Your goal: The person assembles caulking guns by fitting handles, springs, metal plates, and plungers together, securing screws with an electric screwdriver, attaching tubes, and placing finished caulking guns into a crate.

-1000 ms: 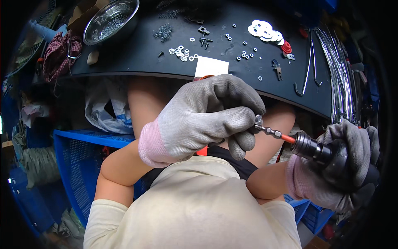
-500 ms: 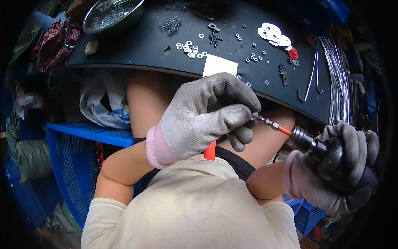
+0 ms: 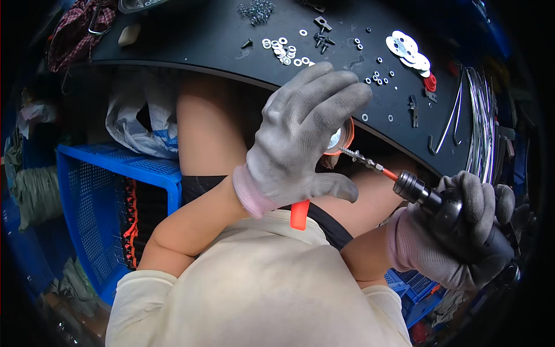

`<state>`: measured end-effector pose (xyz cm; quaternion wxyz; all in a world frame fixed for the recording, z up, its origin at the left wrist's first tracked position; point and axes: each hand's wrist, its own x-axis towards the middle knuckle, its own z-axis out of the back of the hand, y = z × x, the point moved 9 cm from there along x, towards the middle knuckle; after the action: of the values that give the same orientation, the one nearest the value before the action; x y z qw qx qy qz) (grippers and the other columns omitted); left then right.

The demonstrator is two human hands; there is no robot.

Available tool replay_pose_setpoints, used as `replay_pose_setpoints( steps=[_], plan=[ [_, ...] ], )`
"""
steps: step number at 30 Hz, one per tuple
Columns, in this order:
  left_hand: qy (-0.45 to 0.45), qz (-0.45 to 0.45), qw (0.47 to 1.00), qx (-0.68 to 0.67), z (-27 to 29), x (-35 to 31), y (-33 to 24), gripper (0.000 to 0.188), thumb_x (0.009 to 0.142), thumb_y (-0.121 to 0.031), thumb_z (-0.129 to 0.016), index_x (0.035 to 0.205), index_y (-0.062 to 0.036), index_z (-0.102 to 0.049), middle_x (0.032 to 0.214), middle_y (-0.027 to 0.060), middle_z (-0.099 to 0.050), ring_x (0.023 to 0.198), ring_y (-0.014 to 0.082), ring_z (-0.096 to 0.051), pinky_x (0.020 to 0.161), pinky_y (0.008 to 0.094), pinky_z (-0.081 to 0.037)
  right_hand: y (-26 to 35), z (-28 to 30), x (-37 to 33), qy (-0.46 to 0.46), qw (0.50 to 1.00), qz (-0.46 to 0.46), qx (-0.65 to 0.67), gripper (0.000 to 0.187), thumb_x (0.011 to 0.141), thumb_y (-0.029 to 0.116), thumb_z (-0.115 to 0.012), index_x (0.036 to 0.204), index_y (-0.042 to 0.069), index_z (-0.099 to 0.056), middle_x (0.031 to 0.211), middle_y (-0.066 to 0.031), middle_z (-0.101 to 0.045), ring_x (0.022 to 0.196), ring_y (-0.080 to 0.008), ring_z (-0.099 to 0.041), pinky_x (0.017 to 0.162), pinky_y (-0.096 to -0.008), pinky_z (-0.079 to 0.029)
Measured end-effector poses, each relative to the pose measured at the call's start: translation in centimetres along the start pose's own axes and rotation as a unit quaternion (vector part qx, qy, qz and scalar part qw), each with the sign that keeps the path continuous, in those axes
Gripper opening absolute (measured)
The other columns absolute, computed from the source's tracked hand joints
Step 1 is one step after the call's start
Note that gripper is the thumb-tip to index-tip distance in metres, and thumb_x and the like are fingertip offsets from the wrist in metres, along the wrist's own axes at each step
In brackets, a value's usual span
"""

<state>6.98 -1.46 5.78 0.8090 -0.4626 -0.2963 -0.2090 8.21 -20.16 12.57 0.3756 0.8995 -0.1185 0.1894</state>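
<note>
My right hand (image 3: 457, 231), in a grey-coated glove, is wrapped round a black power screwdriver (image 3: 442, 211). A red-and-silver bit (image 3: 386, 172) extends from its chuck toward the upper left, with a screw (image 3: 350, 152) at its tip. Facing that tip is my gloved left hand (image 3: 306, 127), fingers stretched out and thumb apart; I see nothing gripped in it. Just behind its palm shows part of a round orange-rimmed thing (image 3: 347, 136) with a shiny inside, close to the screw; the hand hides the rest. A flat orange-red piece (image 3: 299, 216) sticks out below the left wrist.
On the black table (image 3: 191, 49) lie washers (image 3: 283, 52), small screws (image 3: 321, 40), springs (image 3: 256, 10), white discs (image 3: 408, 51), red round parts (image 3: 429, 82) and bent metal rods (image 3: 448, 118). A blue crate (image 3: 95, 214) holding orange-and-black parts stands at my left.
My left hand has gone from a pinch at the screw to spread fingers, leaving the screw on the bit. The round orange-rimmed thing has come into view behind it. The view has shifted.
</note>
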Motion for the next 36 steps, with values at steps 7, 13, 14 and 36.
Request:
replay_pose_setpoints(
  steps=[7, 13, 14, 36],
  plan=[
    [0.061, 0.214, 0.974, -0.039, -3.0, -2.7, 5.4, 0.095, 0.052, -0.03, -0.085, 0.134, -0.0083, -0.042, 0.117, 0.0098, -0.058, 0.115, 0.0311, -0.051, 0.102, 0.0418, -0.037, -5.4, 0.7, 0.1, 0.087, 0.983, -0.16, 0.009, 0.056, 0.082, 0.038, -0.065, 0.115, 0.004, -0.036, 0.078, -0.008, -0.047, 0.08, -0.0204, -0.045, 0.073, -0.039, -0.052],
    [0.031, 0.187, 0.982, -0.008, -2.8, -3.0, 5.3, 0.091, 0.053, -0.032, -0.086, 0.131, -0.0079, -0.044, 0.11, 0.0072, -0.062, 0.109, 0.0299, -0.055, 0.099, 0.0413, -0.038, -6.2, -0.3, 0.4, 0.089, 0.975, -0.172, -0.111, 0.058, 0.081, 0.042, -0.063, 0.116, 0.003, -0.036, 0.077, -0.0067, -0.045, 0.074, -0.0191, -0.044, 0.058, -0.0293, -0.041],
    [0.026, 0.181, 0.983, -0.008, -2.7, -3.0, 5.3, 0.089, 0.054, -0.033, -0.085, 0.13, -0.0084, -0.046, 0.11, 0.0074, -0.062, 0.109, 0.0299, -0.055, 0.099, 0.041, -0.039, -6.5, -0.7, 0.6, 0.114, 0.965, -0.198, -0.128, 0.059, 0.083, 0.044, -0.06, 0.118, 0.003, -0.035, 0.078, -0.0063, -0.044, 0.073, -0.0188, -0.042, 0.058, -0.0284, -0.039],
    [0.004, 0.174, 0.984, -0.025, -2.5, -3.1, 5.4, 0.062, 0.056, -0.032, -0.082, 0.109, -0.0113, -0.058, 0.103, 0.0051, -0.061, 0.105, 0.0269, -0.055, 0.098, 0.0402, -0.035, -10.3, -2.9, 1.0, 0.016, 0.983, -0.17, -0.074, 0.04, 0.097, 0.028, -0.044, 0.13, 0.008, -0.039, 0.093, -0.012, -0.056, 0.067, -0.0171, -0.052, 0.054, -0.0301, -0.048]
  ],
)
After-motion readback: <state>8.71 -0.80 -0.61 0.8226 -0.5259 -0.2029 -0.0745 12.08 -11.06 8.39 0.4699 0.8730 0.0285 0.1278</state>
